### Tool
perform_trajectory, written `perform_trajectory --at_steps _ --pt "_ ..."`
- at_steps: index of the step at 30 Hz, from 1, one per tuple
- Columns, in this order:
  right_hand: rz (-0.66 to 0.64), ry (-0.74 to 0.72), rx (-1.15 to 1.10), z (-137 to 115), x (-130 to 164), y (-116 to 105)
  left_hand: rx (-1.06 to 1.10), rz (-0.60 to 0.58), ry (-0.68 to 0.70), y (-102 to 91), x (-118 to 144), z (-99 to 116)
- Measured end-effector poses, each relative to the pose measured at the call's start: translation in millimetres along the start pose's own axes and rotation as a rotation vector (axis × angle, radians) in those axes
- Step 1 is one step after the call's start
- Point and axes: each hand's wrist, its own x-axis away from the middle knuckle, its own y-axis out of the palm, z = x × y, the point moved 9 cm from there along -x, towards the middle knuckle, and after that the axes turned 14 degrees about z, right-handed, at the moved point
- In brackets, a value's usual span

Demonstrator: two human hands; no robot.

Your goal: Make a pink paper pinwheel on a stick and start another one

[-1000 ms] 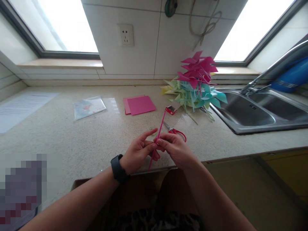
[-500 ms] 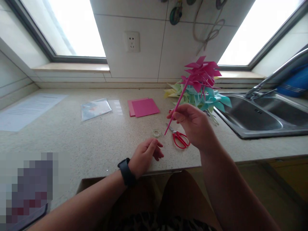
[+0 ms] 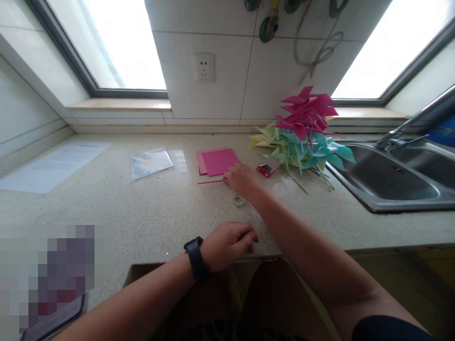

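My right hand (image 3: 241, 179) is reaching over the counter, its fingers closed on a thin pink stick (image 3: 209, 182). That stick lies level, just in front of two overlapping square sheets of pink paper (image 3: 221, 161). A small tape roll (image 3: 239, 201) sits beside my right wrist. Close to the counter's front edge rests my left hand (image 3: 229, 242), wearing a black watch, its fingers curled in with nothing visible in them. Pink paper pinwheels (image 3: 307, 113) lie on top of blue ones (image 3: 327, 149) and pale yellow-green ones (image 3: 280, 149) at the back right.
A small red box (image 3: 267, 168) lies near the pinwheels. Further left are a clear plastic packet (image 3: 151, 163) and a printed sheet (image 3: 53, 163). The steel sink (image 3: 394, 203) is at the right. A blurred-out item lies at the lower left.
My right hand has swung left and down, bringing the pink stick from upright to flat before the pink paper. The red scissors are now out of sight. My left hand has curled tighter.
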Motion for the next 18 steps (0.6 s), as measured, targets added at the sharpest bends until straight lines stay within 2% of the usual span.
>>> perform_trajectory --at_steps 4,8,10,12,14,18 --pt "0.005 0.019 -0.030 2.6 1.5 -0.6 -0.009 -0.009 0.011 0.7 1.0 -0.6" --pt "0.078 0.079 -0.090 17.0 10.5 -31.4 -0.008 -0.005 0.009 0.7 0.9 -1.5" --pt "0.123 0.113 -0.124 23.4 21.6 -49.6 -0.013 -0.003 0.006 0.8 0.6 -2.3" --pt "0.126 0.126 -0.156 23.2 37.1 -59.1 -0.018 -0.001 0.006 1.3 0.5 -3.0" --pt "0.110 0.119 -0.175 16.7 53.2 -59.1 -0.020 -0.001 0.007 1.8 0.6 -3.3" --pt "0.083 0.126 -0.184 3.6 75.7 -44.6 -0.028 0.003 0.012 2.3 1.5 -3.2"
